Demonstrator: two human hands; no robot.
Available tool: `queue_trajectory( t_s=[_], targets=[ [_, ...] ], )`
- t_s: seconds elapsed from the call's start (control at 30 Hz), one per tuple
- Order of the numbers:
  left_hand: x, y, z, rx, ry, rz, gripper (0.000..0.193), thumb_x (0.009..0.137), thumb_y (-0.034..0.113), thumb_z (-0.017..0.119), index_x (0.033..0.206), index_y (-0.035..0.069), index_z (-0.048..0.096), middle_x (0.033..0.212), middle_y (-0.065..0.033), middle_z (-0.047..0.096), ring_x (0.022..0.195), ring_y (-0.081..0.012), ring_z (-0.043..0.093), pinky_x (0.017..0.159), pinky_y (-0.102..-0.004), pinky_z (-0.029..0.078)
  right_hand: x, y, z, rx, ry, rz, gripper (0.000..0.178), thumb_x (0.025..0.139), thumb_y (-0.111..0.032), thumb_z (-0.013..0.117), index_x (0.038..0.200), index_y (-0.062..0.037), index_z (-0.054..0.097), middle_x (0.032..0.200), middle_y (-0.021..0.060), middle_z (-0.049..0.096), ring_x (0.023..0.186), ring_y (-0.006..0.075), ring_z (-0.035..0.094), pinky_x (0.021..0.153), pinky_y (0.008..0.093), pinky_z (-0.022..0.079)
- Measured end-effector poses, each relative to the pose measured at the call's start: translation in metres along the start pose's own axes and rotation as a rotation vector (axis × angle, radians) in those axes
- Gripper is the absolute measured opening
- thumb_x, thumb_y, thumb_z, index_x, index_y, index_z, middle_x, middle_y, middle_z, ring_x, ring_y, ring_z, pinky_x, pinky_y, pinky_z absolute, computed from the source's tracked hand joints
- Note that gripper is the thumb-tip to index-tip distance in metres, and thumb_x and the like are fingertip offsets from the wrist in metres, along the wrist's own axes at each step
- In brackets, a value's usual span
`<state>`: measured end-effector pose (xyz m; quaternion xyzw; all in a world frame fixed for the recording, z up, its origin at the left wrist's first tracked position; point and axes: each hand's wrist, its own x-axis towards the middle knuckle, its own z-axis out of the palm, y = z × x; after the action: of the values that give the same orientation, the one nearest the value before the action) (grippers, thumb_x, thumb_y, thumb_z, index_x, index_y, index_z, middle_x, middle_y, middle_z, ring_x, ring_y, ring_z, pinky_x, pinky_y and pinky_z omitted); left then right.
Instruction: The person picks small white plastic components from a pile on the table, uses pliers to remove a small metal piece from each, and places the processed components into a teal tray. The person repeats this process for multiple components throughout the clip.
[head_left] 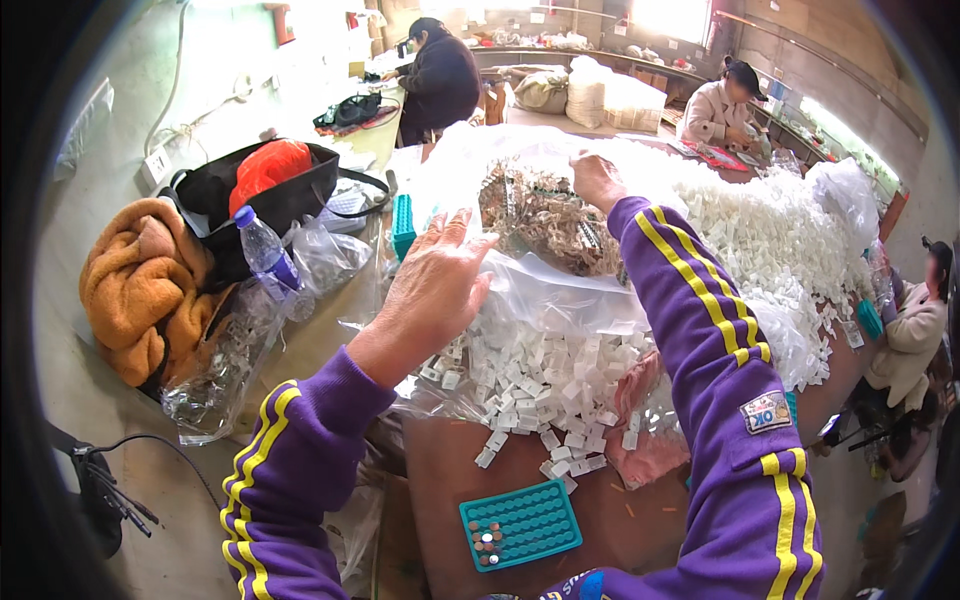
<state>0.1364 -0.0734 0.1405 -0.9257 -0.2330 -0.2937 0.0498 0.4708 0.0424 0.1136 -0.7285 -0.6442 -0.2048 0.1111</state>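
Observation:
A clear plastic bag [570, 300] with its mouth spread lies in front of me. Inside it is a heap of small brown and metallic parts [560, 225], too tangled to tell apart. My left hand [440, 275] rests at the bag's left side, fingers stretched out and thumb apart. On the far right of the mouth, my right hand [598, 182] has its fingers curled on the plastic rim. Many small white plastic pieces [545, 375] spill below the bag. Nearer me lies a teal slotted tray [545, 515] with several small round pieces in its left part.
A larger mound of white pieces [760, 225] covers the table's right. To the left are a black bag [330, 175], a water bottle [268, 250] and an orange fleece garment [145, 285]. A pink cloth [645, 455] lies near my right forearm. Other people sit at surrounding tables.

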Motion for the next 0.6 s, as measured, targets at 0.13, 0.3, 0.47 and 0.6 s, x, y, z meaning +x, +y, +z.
queue_trajectory(
  t_s=[0.13,0.3,0.47,0.6],
  targets=[
    [-0.003,0.012,0.000,-0.047,0.022,0.046,0.039,0.083,0.012,0.064,0.120,-0.001,0.061,0.134,-0.0318,0.048,0.128,-0.0477,0.043,0.108,-0.0482,0.035,0.003,-0.004,0.011,0.040,-0.044,-0.029,0.046,0.080,0.002,0.051,0.121,-0.0165,0.064,0.123,0.0157,0.061,0.112,0.0325,0.060,0.096,0.0435,0.049],
    [-0.013,0.022,-0.013,-0.100,-0.011,0.059,0.037,0.084,0.011,0.064,0.119,0.000,0.062,0.136,-0.0302,0.047,0.131,-0.0474,0.041,0.109,-0.0482,0.035,0.003,0.000,0.018,0.041,-0.088,-0.065,0.028,0.089,-0.008,0.054,0.112,-0.0145,0.067,0.102,0.0158,0.069,0.099,0.0307,0.067,0.088,0.0417,0.052],
    [-0.022,0.026,-0.026,-0.148,-0.001,0.027,0.034,0.086,0.008,0.063,0.120,0.002,0.062,0.140,-0.0249,0.047,0.130,-0.0404,0.046,0.105,-0.0437,0.040,-0.010,0.019,-0.028,0.247,0.324,-0.083,0.019,0.092,-0.024,0.057,0.103,-0.0142,0.069,0.074,0.0139,0.068,0.069,0.0286,0.067,0.065,0.0425,0.050],
    [-0.026,0.035,-0.032,-0.355,0.024,-0.056,0.032,0.087,0.008,0.063,0.119,0.002,0.063,0.137,-0.0232,0.051,0.125,-0.0398,0.051,0.102,-0.0421,0.044,-0.062,0.024,-0.100,1.079,0.038,-0.002,0.026,0.095,-0.016,0.058,0.114,0.0015,0.064,0.097,0.0075,0.070,0.086,0.0162,0.069,0.081,0.0283,0.056]
  ],
)
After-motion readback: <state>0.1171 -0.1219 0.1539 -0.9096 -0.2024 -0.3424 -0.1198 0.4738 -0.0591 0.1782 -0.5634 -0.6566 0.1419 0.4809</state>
